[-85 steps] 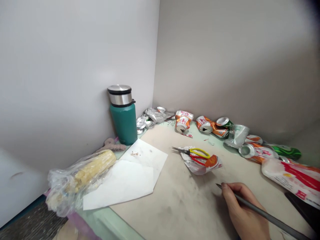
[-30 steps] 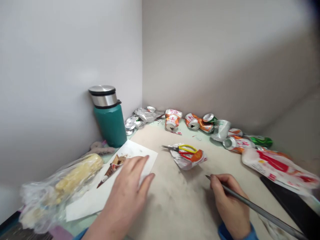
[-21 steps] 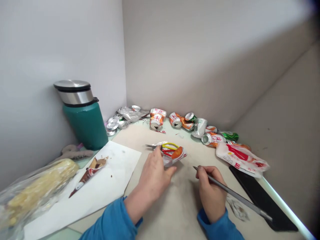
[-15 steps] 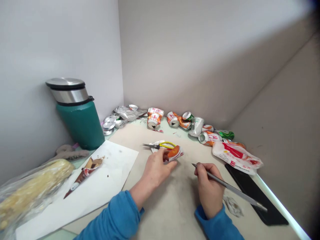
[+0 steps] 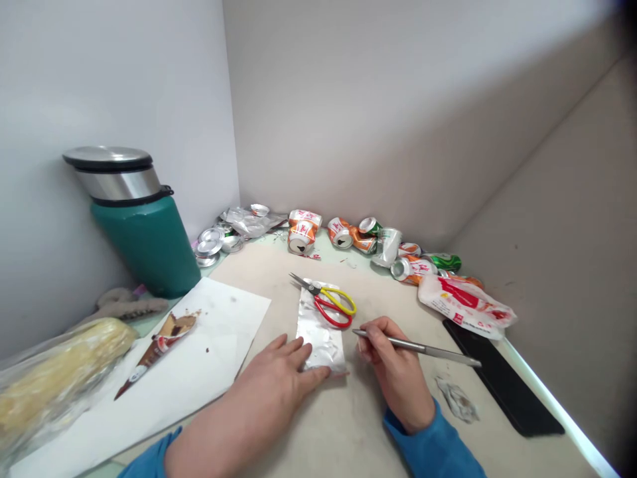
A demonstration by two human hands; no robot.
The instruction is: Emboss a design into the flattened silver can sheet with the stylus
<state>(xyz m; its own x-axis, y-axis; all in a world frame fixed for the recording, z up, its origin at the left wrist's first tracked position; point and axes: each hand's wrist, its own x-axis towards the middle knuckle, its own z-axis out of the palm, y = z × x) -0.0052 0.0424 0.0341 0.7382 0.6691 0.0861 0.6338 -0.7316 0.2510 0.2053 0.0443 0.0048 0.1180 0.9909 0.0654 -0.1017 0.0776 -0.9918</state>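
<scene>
A silvery piece of sheet metal point(image 5: 321, 350), apparently cut from a drink can, lies shiny side up in front of me. My left hand point(image 5: 279, 378) rests with fingers stretched out at its near left edge, fingertips touching it. Across the sheet's far part lie scissors point(image 5: 327, 302) with one yellow and one red handle loop, blades pointing to the far left. To the right, my right hand point(image 5: 395, 372) is closed round a slim grey metal pen-like tool point(image 5: 428, 349). The tool's tip points left, close to the sheet's right edge and the red loop but apart from them.
Several crushed and cut cans point(image 5: 303, 232) line the back wall. A green flask point(image 5: 144, 245) stands at the left, beyond white paper point(image 5: 223, 345) with an ice-cream cone wrapper point(image 5: 156, 348) and bagged yellow food point(image 5: 64, 372). A tissue packet point(image 5: 465, 305) and black phone point(image 5: 502, 378) lie right.
The sheet, curled up with its orange print showing under my left hand, now lies flatter, silver side up. My left hand has come nearer to me; the right hand with the tool has shifted left.
</scene>
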